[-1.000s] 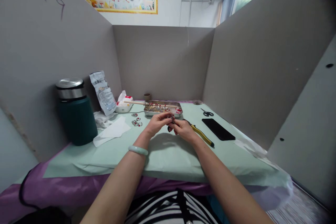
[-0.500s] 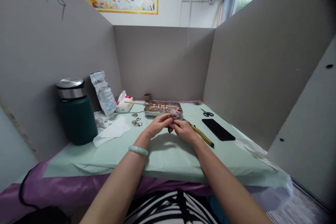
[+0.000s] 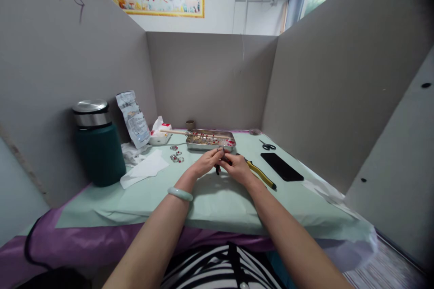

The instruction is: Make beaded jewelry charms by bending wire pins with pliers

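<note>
My left hand [image 3: 205, 162] and my right hand [image 3: 237, 167] meet over the table just in front of the metal tray. Fingertips of both are pinched together around something small that I cannot make out. A short dark piece [image 3: 217, 170] shows below the fingers; its kind is unclear. Yellow-and-black handled pliers [image 3: 260, 174] lie beside my right hand, their front part hidden by it. Left of my left hand rest several small silver rings of beads with red ones among them [image 3: 176, 158].
The metal tray [image 3: 206, 147] holds beads, with a wooden stick [image 3: 174, 132] across it. Scissors [image 3: 268, 146] and a black phone-like slab [image 3: 281, 167] lie right. A green thermos [image 3: 100, 153], white paper [image 3: 144, 170], a foil pouch [image 3: 133, 119] and tissues [image 3: 160, 135] stand or lie left.
Both hands stay together and have shifted only slightly, with the fingertips turning a little around what they pinch. The dark piece below them has moved slightly left.
</note>
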Motion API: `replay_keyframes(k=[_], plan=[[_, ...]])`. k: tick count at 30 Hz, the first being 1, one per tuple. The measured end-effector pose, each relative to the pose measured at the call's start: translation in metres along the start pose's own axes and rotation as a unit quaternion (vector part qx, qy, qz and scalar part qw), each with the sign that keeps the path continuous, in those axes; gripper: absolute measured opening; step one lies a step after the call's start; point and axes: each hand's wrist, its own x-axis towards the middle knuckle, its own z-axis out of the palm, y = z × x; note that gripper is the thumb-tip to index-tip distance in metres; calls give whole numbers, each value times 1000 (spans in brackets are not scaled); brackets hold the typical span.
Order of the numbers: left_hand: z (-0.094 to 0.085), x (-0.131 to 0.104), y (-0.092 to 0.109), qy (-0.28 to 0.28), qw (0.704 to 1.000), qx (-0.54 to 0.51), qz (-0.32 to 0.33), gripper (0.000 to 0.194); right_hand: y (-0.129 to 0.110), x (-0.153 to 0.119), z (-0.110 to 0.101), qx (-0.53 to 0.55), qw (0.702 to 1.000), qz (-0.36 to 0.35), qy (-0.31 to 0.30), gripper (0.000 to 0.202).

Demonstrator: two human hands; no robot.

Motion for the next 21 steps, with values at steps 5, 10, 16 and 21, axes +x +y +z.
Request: replay_keyframes(k=[5, 10, 16, 21], plan=[[1, -1, 3, 7, 1000, -6, 6, 57, -3, -1, 0, -23, 1000, -13, 14, 34], [-1, -2, 6, 45, 998, -28, 17, 47, -2, -2, 1, -42, 999, 17, 6, 32], [-5, 4, -3, 120, 990, -58, 51, 44, 1, 0, 2, -29, 999, 34, -1, 33], [-5, 7, -7, 175, 982, -14, 73, 36, -2, 1, 3, 3, 999, 36, -3, 35]])
